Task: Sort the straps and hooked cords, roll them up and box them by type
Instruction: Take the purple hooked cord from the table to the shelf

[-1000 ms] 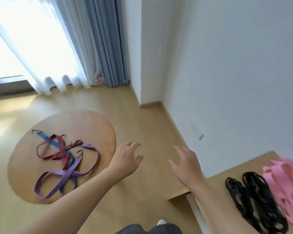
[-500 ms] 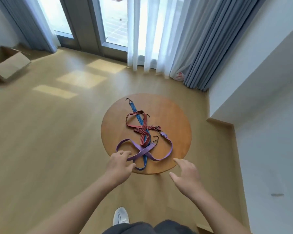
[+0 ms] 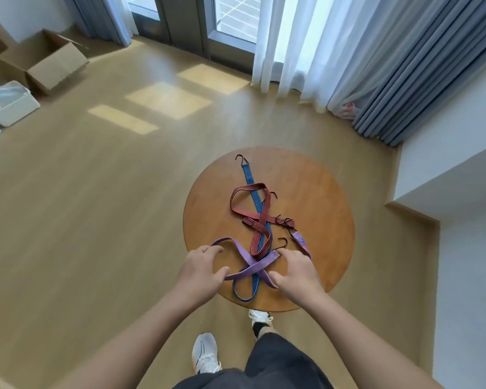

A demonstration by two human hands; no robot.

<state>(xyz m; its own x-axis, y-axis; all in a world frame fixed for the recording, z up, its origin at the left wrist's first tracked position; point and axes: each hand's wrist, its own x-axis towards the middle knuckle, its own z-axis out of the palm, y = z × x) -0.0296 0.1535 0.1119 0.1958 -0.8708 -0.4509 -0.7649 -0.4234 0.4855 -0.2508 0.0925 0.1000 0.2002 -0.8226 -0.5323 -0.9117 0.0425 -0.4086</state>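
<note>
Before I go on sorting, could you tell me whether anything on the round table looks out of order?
Yes: the purple cord, red cord and blue cord lie crossed in one tangle on the round table, unrolled.

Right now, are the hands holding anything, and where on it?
Both hands touch the purple strap: left hand at its left loop, right hand near the crossing; firm grip unclear.

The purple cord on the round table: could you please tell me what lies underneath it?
Under the purple cord the blue cord passes where they cross, on the round table. The red striped cord ends there too. Both hands, left and right, cover its ends.
</note>
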